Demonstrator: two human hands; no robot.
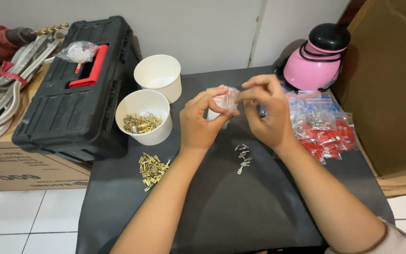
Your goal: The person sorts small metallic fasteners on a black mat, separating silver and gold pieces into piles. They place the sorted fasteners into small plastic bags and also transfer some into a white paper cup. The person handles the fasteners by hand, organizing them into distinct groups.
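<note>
My left hand and my right hand are raised together above the black mat, both pinching a small clear plastic bag with a red strip at its top. Below the hands lie a few small silver metal terminals on the mat. A loose pile of brass terminals sits to the left of my left forearm. A white paper cup holding more brass terminals stands left of my left hand.
A second white cup stands behind the first. A black toolbox with a red handle sits at left, a small plastic bag on it. Filled clear bags with red strips lie at right, before a pink helmet-shaped object. White cables rest far left.
</note>
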